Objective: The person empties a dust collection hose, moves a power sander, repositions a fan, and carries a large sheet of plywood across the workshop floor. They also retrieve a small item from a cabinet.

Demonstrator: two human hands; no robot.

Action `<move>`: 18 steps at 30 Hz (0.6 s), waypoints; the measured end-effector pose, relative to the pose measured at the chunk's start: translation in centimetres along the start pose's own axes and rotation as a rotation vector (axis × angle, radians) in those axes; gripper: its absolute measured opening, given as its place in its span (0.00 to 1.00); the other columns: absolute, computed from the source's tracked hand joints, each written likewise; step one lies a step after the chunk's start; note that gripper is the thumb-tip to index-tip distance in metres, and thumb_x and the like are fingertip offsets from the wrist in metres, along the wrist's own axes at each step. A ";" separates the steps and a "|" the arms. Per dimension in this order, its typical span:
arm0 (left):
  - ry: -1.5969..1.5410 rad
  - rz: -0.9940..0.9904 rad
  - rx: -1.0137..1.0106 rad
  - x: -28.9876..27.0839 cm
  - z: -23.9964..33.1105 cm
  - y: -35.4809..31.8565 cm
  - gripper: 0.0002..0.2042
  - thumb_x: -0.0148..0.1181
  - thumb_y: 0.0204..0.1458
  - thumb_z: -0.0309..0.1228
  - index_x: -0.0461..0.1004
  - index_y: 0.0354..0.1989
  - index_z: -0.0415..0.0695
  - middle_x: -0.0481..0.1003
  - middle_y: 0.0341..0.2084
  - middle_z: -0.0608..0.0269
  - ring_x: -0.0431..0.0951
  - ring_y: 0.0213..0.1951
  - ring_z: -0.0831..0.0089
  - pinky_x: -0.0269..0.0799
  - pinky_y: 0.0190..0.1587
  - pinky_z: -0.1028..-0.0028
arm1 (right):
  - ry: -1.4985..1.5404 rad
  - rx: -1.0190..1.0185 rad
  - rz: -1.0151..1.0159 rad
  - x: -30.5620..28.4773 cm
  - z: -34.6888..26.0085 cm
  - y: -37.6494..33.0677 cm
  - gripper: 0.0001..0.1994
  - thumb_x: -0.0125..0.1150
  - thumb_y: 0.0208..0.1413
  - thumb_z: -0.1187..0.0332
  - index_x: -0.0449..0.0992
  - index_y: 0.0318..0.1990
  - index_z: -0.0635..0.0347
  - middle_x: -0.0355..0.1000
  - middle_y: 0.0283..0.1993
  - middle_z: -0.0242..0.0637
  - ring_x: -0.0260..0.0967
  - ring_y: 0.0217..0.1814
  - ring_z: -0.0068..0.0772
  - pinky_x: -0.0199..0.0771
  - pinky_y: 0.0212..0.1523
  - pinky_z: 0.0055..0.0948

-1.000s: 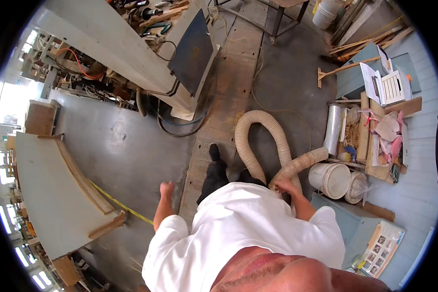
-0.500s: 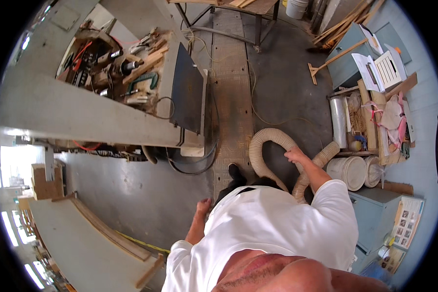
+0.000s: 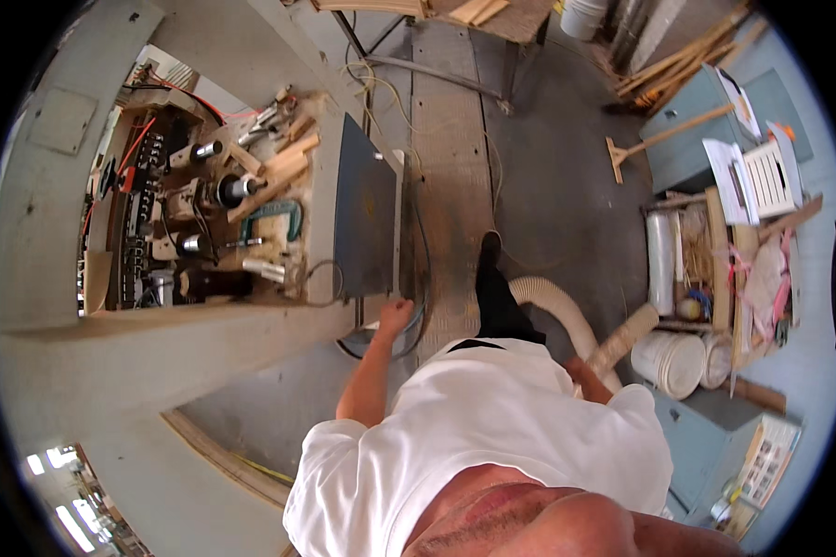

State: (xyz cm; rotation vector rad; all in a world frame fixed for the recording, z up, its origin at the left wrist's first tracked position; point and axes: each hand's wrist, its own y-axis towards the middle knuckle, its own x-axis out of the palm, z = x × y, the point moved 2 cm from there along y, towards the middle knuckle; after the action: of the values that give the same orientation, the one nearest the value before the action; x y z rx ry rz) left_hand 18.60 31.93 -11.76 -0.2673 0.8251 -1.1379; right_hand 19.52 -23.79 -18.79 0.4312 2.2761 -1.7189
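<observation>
Standing on the plank walkway (image 3: 450,186), you have your left hand (image 3: 397,316) up at the lower corner of the dark panel (image 3: 366,218) hinged off the open cabinet (image 3: 204,223) — fingers curled, at or just touching the panel edge; whether they actually grip it cannot be told from above. Half a second ago that hand hung loose at your side, clear of the machine, so it has risen to the panel since.

Your right hand is not visible: the forearm (image 3: 590,379) runs down beside the beige hose (image 3: 567,311) and the hand is hidden behind your shirt, so its grip cannot be told. In the earlier frame it lay plainly on top of the hose.

Hose position — on the floor just right of your dark trouser leg (image 3: 497,302), curving back toward the white bucket (image 3: 673,362). It sits closer to your leg than before.

Cabinet interior, with wiring and wood scraps, fills more of the view than earlier. Shelves (image 3: 724,269) of clutter stand to your right.
</observation>
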 end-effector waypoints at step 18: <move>-0.134 0.066 -0.214 1.1 23.4 19.5 0.17 0.53 0.48 0.40 0.76 0.34 0.36 0.77 0.23 0.54 0.77 0.28 0.64 0.71 0.33 0.66 | 0.643 -0.267 0.588 -63.7 -20.2 14.9 0.07 0.55 0.46 0.66 0.73 0.24 0.60 0.68 0.19 0.30 0.67 0.20 0.22 0.63 0.18 0.25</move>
State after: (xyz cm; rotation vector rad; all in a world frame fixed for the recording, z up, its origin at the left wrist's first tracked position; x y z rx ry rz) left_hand 48.70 34.38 -7.56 -0.4852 0.8313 -0.9600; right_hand 83.56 -5.62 -2.65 1.5824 2.3518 -1.0527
